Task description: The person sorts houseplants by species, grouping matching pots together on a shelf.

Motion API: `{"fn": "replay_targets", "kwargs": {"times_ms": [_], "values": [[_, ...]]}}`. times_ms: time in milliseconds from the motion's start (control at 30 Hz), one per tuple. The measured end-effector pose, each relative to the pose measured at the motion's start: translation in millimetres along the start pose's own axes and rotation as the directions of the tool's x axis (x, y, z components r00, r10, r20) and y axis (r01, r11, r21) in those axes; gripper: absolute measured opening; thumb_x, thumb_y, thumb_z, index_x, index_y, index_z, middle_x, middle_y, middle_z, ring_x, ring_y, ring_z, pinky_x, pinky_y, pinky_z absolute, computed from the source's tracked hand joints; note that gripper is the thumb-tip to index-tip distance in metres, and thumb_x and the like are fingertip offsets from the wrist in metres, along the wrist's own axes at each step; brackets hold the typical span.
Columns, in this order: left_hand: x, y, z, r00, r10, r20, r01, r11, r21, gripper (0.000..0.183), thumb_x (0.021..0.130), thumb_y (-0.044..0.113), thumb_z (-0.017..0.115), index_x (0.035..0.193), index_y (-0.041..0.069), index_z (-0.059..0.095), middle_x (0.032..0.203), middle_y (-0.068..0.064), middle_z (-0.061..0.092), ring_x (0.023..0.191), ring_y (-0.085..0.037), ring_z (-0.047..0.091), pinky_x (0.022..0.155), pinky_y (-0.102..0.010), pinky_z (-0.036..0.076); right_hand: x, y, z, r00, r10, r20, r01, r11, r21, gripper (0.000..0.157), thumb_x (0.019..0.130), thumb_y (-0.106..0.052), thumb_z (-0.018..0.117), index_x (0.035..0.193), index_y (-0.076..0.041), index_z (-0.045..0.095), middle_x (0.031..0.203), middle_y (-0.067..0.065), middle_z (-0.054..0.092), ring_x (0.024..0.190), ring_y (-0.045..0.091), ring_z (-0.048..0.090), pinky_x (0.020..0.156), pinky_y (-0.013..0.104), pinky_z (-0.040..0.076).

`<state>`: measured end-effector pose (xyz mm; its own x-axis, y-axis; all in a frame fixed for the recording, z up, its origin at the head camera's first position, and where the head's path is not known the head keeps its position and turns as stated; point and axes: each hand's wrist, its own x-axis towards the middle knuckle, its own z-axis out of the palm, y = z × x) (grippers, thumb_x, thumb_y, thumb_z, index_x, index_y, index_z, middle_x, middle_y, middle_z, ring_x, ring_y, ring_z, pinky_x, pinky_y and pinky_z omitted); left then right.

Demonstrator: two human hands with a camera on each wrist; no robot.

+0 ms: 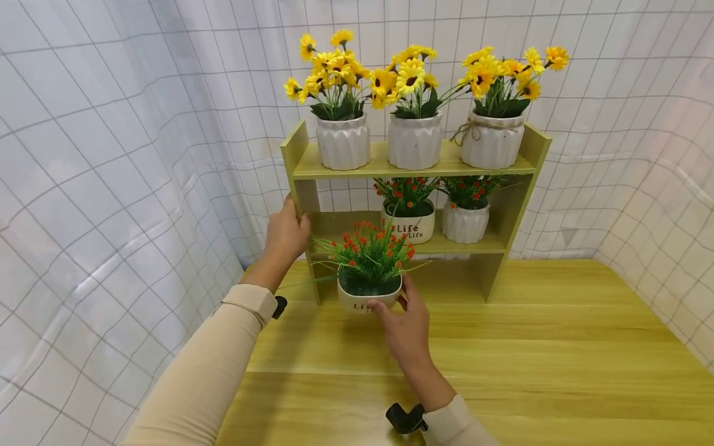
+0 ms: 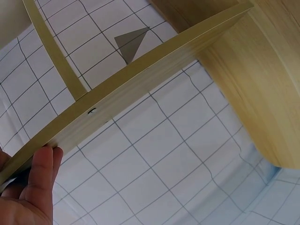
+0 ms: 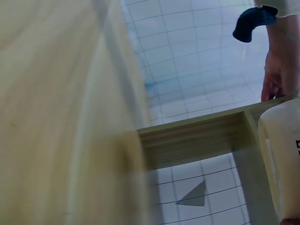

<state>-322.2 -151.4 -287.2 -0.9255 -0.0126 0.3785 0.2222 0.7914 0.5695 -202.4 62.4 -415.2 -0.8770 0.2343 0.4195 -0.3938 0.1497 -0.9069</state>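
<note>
My left hand (image 1: 286,234) grips the left side panel of a wooden shelf (image 1: 346,176). In the left wrist view, fingers (image 2: 42,171) lie along the outer face of that panel (image 2: 117,86), with part of the hand on its other side. In front of the shelf my right hand (image 1: 409,328) holds a cream "Life" pot (image 1: 354,302) of red flowers (image 1: 370,244), thumb on its front and fingers at its right side. The pot is upright and overlaps the lower shelf opening. The right wrist view catches the pot's side (image 3: 276,154) at its right edge.
Three white pots of yellow flowers, including a left one (image 1: 343,144) and a twine-tied one (image 1: 493,145), stand on the top board. On the middle board are another "Life" pot (image 1: 425,223) and a white ribbed pot (image 1: 465,222). The wooden table (image 1: 558,347) extends right; gridded cloth (image 1: 111,186) surrounds it.
</note>
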Motion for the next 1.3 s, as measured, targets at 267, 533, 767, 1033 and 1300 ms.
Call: {"fn": "replay_targets", "kwargs": {"times_ms": [267,533,767,1033,1300], "values": [[0.4,-0.5,1.2,1.000,-0.004,-0.005,0.004,1.000,0.005,0.049,0.102,0.019,0.048,0.147,0.002,0.036,0.114,-0.032,0.064,0.095,-0.047,0.066,0.074,-0.054,0.054,28,-16,5.9,0.999,-0.037,0.015,0.036,0.999,0.015,0.083,0.081,-0.032,0.082,0.149,-0.007,0.041,0.144,0.010,0.049,0.132,0.024,0.047,0.105,0.042,0.042],[-0.3,-1.1,1.9,1.000,0.008,-0.012,-0.008,1.000,0.013,0.049,0.102,0.017,0.047,0.147,0.001,0.036,0.113,-0.032,0.064,0.094,-0.047,0.066,0.075,-0.055,0.054,53,-15,20.8,0.999,-0.012,0.032,0.011,1.000,0.027,0.081,0.083,-0.037,0.080,0.148,-0.011,0.041,0.145,0.009,0.048,0.130,0.024,0.049,0.101,0.038,0.046],[-0.2,-0.8,0.8,1.000,-0.002,-0.007,0.002,1.000,0.017,0.040,0.104,0.019,0.046,0.141,0.005,0.040,0.099,-0.028,0.066,0.078,-0.044,0.065,0.062,-0.050,0.050,66,-17,37.4,0.999,-0.039,0.024,0.039,0.999,0.014,0.078,0.086,-0.032,0.079,0.149,-0.009,0.040,0.144,0.008,0.049,0.127,0.023,0.050,0.101,0.044,0.046],[-2.0,0.9,-1.2,1.000,0.008,-0.030,-0.008,1.000,0.012,0.047,0.103,0.017,0.049,0.147,0.010,0.037,0.111,-0.031,0.065,0.096,-0.049,0.064,0.076,-0.056,0.052,78,-21,52.4,0.997,-0.068,0.029,0.069,0.996,-0.049,0.069,0.092,-0.033,0.073,0.148,-0.008,0.041,0.140,0.007,0.051,0.126,0.021,0.051,0.102,0.043,0.044],[-0.9,2.2,-0.8,1.000,-0.007,-0.010,0.007,1.000,0.025,0.052,0.103,0.019,0.048,0.151,0.006,0.033,0.109,-0.033,0.064,0.090,-0.048,0.065,0.073,-0.055,0.053,91,-27,57.6,0.998,-0.050,0.041,0.056,0.987,-0.152,0.059,0.094,-0.034,0.070,0.142,-0.010,0.046,0.128,0.006,0.058,0.112,0.022,0.058,0.092,0.044,0.050]]}}
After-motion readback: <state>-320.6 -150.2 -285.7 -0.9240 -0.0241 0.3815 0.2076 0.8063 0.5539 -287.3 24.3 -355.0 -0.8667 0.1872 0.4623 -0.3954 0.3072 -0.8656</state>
